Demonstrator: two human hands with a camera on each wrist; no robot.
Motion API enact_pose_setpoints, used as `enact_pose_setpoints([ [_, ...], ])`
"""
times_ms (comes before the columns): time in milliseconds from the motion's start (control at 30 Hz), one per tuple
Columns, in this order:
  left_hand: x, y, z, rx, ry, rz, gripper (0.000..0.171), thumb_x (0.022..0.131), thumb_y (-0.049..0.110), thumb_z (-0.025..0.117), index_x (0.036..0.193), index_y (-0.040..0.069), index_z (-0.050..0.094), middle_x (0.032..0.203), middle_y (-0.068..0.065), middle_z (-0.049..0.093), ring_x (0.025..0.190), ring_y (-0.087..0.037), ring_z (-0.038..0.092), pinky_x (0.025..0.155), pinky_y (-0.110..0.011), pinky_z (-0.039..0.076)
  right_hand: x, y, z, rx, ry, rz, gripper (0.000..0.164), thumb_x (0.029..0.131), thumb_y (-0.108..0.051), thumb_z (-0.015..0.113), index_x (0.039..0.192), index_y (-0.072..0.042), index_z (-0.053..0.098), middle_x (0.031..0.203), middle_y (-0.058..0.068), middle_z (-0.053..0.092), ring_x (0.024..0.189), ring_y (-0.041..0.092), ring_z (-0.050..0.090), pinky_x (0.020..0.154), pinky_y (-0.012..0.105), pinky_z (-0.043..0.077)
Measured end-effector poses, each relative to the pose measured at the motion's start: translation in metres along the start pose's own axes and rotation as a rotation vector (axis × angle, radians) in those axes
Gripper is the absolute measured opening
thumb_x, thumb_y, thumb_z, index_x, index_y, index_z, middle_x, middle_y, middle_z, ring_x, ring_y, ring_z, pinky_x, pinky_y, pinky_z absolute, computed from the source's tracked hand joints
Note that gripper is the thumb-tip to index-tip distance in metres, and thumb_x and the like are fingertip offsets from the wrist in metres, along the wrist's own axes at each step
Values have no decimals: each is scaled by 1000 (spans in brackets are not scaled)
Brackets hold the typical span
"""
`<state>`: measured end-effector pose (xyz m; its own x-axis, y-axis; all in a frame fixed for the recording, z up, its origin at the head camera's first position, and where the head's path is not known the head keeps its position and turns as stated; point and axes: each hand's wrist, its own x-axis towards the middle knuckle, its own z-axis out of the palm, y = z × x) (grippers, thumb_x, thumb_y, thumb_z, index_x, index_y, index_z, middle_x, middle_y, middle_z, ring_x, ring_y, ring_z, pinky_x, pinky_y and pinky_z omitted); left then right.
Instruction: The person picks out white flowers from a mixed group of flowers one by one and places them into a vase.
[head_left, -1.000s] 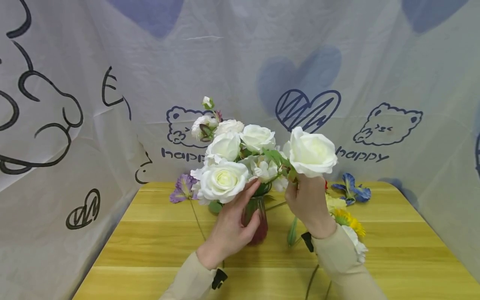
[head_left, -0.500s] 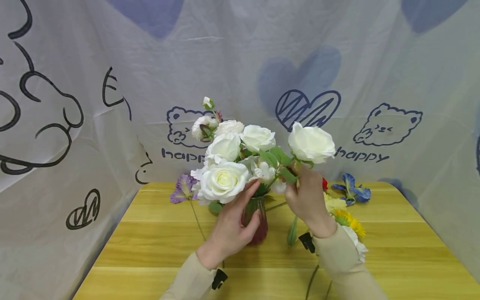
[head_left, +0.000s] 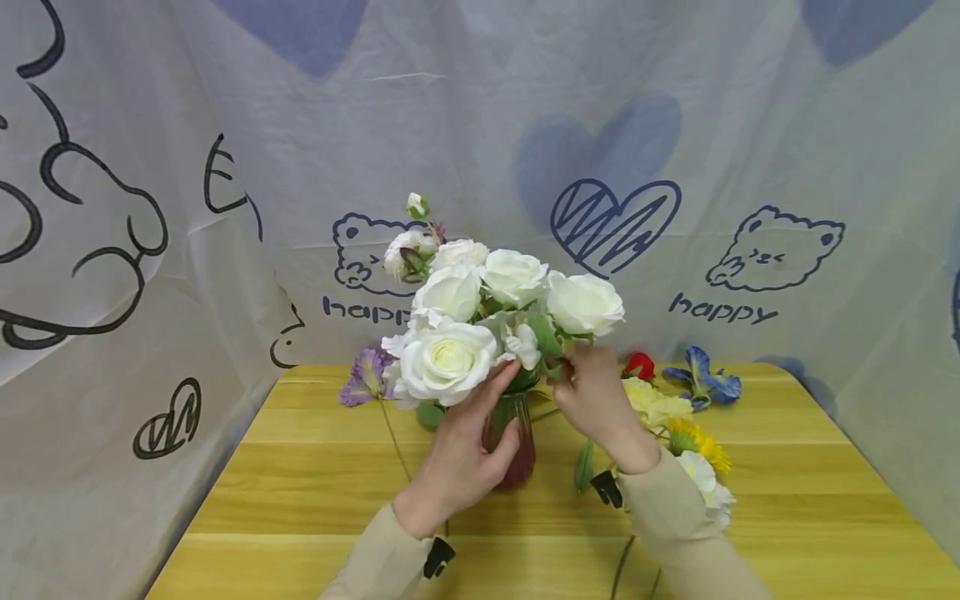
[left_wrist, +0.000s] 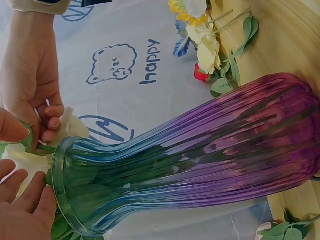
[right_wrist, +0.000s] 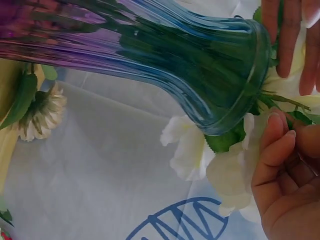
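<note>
In the head view a ribbed glass vase (head_left: 512,454) stands on the wooden table, holding several white flowers. My right hand (head_left: 598,402) is right of its mouth, pinching a white rose (head_left: 585,305) by its stem below the bloom. The right wrist view shows that thumb and fingertip on the green stem (right_wrist: 282,107), close to the vase's rim (right_wrist: 265,65). My left hand (head_left: 474,442) rests with extended fingers (left_wrist: 37,192) against the blooms at the rim, just under a large white rose (head_left: 447,360). Inside the purple-and-blue glass, stems show through.
Right of the vase lie a blue flower (head_left: 703,379), a red flower (head_left: 640,365), pale yellow petals (head_left: 652,406), a yellow flower (head_left: 701,443) and a white flower (head_left: 708,483). A purple flower (head_left: 366,377) lies left. A printed curtain (head_left: 480,100) hangs behind the table.
My right hand has carried the white rose left and down, from out at the right to right beside the other blooms at the vase's mouth. The left hand has stayed in place.
</note>
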<state>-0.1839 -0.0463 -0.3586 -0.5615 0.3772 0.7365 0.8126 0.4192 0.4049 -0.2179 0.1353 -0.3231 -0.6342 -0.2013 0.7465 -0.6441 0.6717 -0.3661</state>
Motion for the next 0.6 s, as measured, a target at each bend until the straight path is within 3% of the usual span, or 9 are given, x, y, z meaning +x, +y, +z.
enact_pose_setpoints([
  [67, -1, 0, 0, 4, 3, -2, 67, 86, 8, 59, 147, 13, 32, 143, -11, 44, 130, -23, 42, 106, -39, 39, -1, 1, 1, -4, -9, 16, 22, 68, 10, 52, 56, -8, 46, 55, 3, 42, 49, 16, 36, 44, 29, 32],
  [167, -3, 0, 0, 8, 10, -2, 67, 85, 7, 60, 147, 12, 33, 142, -12, 45, 129, -24, 43, 105, -39, 40, -5, 4, 3, -14, 10, -15, 17, 64, 13, 49, 60, -4, 47, 61, 8, 46, 53, 20, 37, 47, 31, 34],
  [200, -3, 0, 0, 9, 10, -3, 67, 85, 7, 60, 147, 12, 34, 142, -12, 45, 128, -24, 43, 105, -40, 40, -6, 5, 4, -18, 22, -28, 15, 62, 14, 48, 66, 0, 51, 66, 12, 50, 56, 22, 39, 49, 32, 35],
  [300, -3, 0, 0, 8, 12, 2, 66, 85, 6, 60, 146, 11, 34, 142, -11, 44, 129, -24, 43, 106, -40, 39, -11, 6, 7, -27, 56, -54, 31, 61, 16, 47, 89, 10, 57, 85, 22, 57, 69, 28, 46, 58, 37, 40],
  [400, -4, 1, 0, 0, 11, 13, 63, 85, 5, 59, 144, 9, 37, 143, -10, 44, 129, -24, 42, 107, -40, 38, -15, 7, 9, -15, 76, -41, 37, 63, 15, 49, 99, 11, 57, 89, 24, 59, 73, 28, 50, 60, 37, 41],
  [600, -8, 4, 2, -20, 45, 56, 48, 84, 2, 59, 131, 5, 52, 134, -8, 52, 123, -22, 49, 105, -35, 40, -20, 7, 9, 44, 28, 21, 9, 76, 7, 58, 76, -2, 58, 60, 7, 54, 51, 16, 46, 44, 30, 40],
])
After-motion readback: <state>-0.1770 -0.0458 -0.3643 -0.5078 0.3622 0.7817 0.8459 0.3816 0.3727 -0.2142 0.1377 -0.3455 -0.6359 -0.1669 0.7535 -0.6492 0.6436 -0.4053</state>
